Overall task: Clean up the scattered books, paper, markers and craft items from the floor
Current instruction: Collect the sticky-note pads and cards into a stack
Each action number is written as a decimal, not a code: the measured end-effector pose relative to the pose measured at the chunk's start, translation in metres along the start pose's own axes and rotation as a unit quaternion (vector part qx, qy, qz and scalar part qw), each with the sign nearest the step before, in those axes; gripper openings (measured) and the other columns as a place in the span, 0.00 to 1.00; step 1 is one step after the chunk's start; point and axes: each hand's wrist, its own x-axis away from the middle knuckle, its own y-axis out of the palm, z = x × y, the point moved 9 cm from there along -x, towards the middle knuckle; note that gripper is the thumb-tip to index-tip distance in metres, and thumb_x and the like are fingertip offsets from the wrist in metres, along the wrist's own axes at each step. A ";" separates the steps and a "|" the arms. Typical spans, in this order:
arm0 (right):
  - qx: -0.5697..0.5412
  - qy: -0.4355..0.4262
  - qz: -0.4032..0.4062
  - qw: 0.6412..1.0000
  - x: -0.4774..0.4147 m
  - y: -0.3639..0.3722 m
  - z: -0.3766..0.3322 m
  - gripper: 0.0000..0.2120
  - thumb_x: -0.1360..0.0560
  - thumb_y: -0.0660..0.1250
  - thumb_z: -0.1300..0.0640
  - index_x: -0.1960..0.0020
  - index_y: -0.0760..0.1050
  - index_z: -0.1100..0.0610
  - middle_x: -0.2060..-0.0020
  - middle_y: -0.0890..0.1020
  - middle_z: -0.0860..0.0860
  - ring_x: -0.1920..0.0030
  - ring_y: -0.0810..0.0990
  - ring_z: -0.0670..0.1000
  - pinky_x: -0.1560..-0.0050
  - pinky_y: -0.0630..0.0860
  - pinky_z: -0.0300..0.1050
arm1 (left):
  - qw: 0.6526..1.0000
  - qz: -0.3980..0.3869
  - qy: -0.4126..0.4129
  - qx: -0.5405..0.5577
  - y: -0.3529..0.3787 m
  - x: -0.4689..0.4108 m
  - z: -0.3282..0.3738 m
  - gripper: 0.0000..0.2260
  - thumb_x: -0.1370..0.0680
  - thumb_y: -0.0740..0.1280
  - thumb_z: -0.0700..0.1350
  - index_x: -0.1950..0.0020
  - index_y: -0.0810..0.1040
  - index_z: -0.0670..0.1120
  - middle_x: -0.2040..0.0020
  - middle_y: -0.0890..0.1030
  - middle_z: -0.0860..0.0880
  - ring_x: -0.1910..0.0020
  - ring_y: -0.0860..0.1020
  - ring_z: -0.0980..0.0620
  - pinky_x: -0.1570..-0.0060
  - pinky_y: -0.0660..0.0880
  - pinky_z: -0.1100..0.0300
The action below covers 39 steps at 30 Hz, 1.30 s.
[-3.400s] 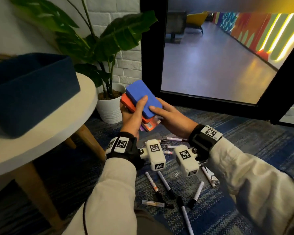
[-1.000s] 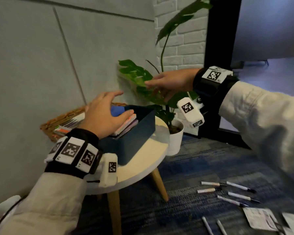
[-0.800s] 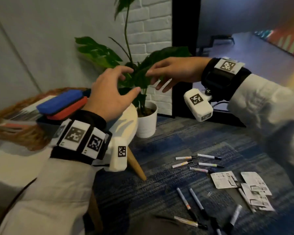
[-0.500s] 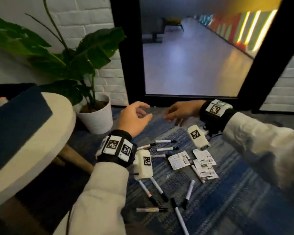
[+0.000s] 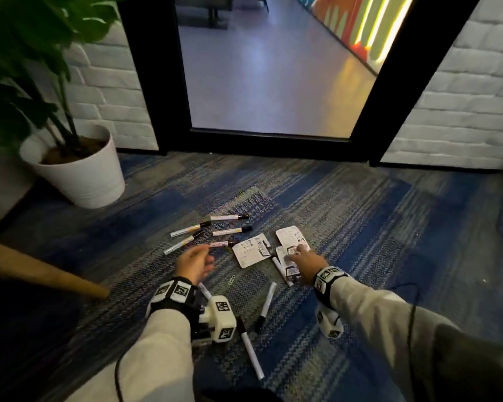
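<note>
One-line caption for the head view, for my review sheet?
Left hand and right hand hover over markers and paper cards scattered on blue carpet; neither holds anything.

markers [image 5: 229, 217]: cluster just ahead of left hand [image 5: 193, 264] fingertips
paper cards [image 5: 251, 250]: overlapping, under right hand [image 5: 307, 262] fingertips
carpet [image 5: 224, 274]: bare gap between both hands
table leg [image 5: 41, 275]: well left of fingers
</note>
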 end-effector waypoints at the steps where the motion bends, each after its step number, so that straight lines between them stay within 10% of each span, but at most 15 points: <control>1: -0.002 -0.014 0.026 1.000 0.000 0.001 -0.002 0.24 0.24 0.68 0.50 0.29 0.69 0.46 0.32 0.67 0.56 0.36 0.74 0.62 0.40 0.74 0.55 | 1.000 0.015 -0.008 0.019 -0.006 -0.002 -0.003 0.10 0.17 0.63 0.42 0.38 0.78 0.44 0.63 0.77 0.47 0.74 0.77 0.54 0.83 0.66 0.72; 11: -0.174 -0.005 0.273 0.946 0.012 -0.120 0.000 0.08 0.22 0.63 0.56 0.49 0.81 0.54 0.58 0.85 0.54 0.58 0.82 0.57 0.59 0.75 0.47 | 0.994 0.007 -0.029 0.103 -0.009 0.008 0.000 0.11 0.20 0.68 0.47 0.39 0.79 0.48 0.55 0.81 0.48 0.60 0.79 0.52 0.60 0.70 0.60; 15: -0.350 -0.150 0.160 0.911 0.029 -0.153 -0.053 0.07 0.19 0.64 0.57 0.50 0.81 0.54 0.61 0.83 0.48 0.66 0.79 0.40 0.59 0.75 0.43 | 0.996 -0.009 0.051 0.077 -0.009 0.016 0.018 0.17 0.27 0.74 0.56 0.41 0.81 0.52 0.48 0.83 0.49 0.47 0.81 0.50 0.51 0.76 0.57; 23: -0.494 -0.229 0.052 0.837 0.023 -0.158 -0.132 0.11 0.19 0.63 0.55 0.46 0.81 0.60 0.58 0.83 0.57 0.62 0.80 0.49 0.61 0.78 0.41 | 0.984 -0.098 0.067 0.132 0.012 0.023 0.024 0.05 0.22 0.70 0.42 0.47 0.82 0.43 0.45 0.83 0.40 0.49 0.81 0.45 0.38 0.75 0.46; 27: -0.317 -0.125 0.198 0.919 -0.017 -0.140 -0.104 0.06 0.23 0.67 0.62 0.52 0.82 0.55 0.57 0.84 0.53 0.58 0.82 0.51 0.54 0.74 0.42 | 0.992 0.086 0.076 0.060 -0.035 0.007 0.013 0.10 0.20 0.66 0.40 0.42 0.81 0.38 0.48 0.83 0.42 0.49 0.80 0.46 0.42 0.77 0.52; 30: -0.112 -0.107 0.117 0.981 -0.045 -0.091 -0.107 0.22 0.27 0.70 0.59 0.33 0.76 0.55 0.36 0.78 0.57 0.37 0.77 0.58 0.39 0.73 0.46 | 0.980 0.172 0.053 0.087 -0.061 0.005 0.008 0.08 0.18 0.64 0.45 0.44 0.79 0.43 0.49 0.82 0.41 0.47 0.80 0.41 0.43 0.77 0.49; 34: -0.013 -0.133 0.021 0.991 -0.062 -0.033 -0.127 0.47 0.30 0.75 0.46 0.21 0.52 0.54 0.23 0.56 0.59 0.26 0.64 0.63 0.29 0.66 0.55 | 0.973 0.180 0.056 0.134 -0.065 -0.002 0.007 0.04 0.18 0.63 0.47 0.48 0.75 0.49 0.48 0.81 0.41 0.48 0.80 0.41 0.42 0.77 0.46; 39: 0.062 -0.088 -0.016 0.994 -0.061 0.003 -0.135 0.50 0.28 0.72 0.47 0.20 0.40 0.47 0.21 0.49 0.60 0.28 0.66 0.66 0.33 0.70 0.57 | 0.977 0.149 0.051 0.142 -0.057 -0.031 -0.014 0.10 0.21 0.65 0.51 0.57 0.80 0.46 0.54 0.84 0.40 0.51 0.82 0.38 0.44 0.78 0.40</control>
